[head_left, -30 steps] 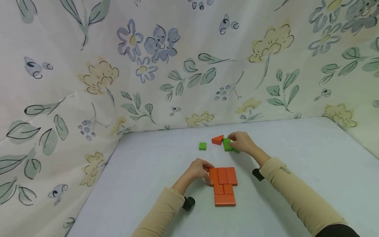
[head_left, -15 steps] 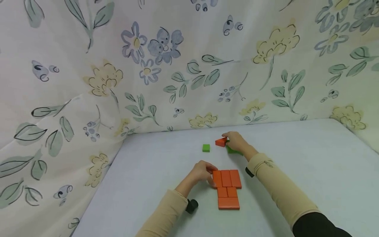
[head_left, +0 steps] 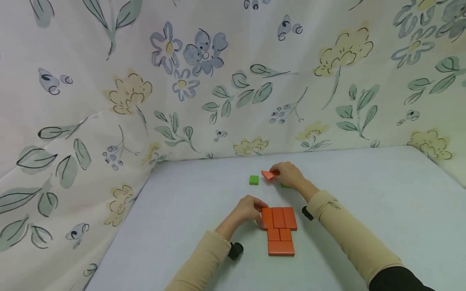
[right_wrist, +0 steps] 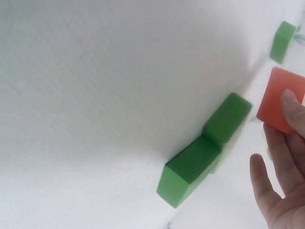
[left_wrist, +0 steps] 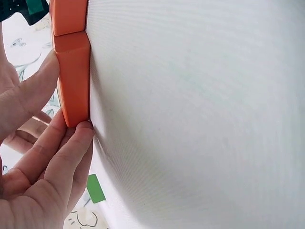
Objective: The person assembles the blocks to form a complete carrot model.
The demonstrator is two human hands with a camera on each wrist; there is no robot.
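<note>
Toward the back of the table, my right hand (head_left: 289, 174) pinches an orange triangular block (head_left: 267, 175) between thumb and fingers. The right wrist view shows the block's flat orange side (right_wrist: 279, 93) under the thumb. My left hand (head_left: 247, 211) holds the upper left corner of a flat arrangement of orange blocks (head_left: 281, 247). In the left wrist view, thumb and fingertips grip the end orange block (left_wrist: 75, 86). Several orange rectangles and squares fit together there: three upright on top, two small ones in the middle, one wide at the bottom.
A green square block (head_left: 254, 180) lies left of the right hand. Two touching green blocks (right_wrist: 228, 119) lie beside that hand, mostly hidden behind it in the head view. A floral curtain (head_left: 233, 81) hangs along the back and left of the white table (head_left: 182, 202).
My right hand has shifted left from the green blocks to the orange triangular block, which it now pinches and has tilted. My left hand stays at the orange arrangement.
</note>
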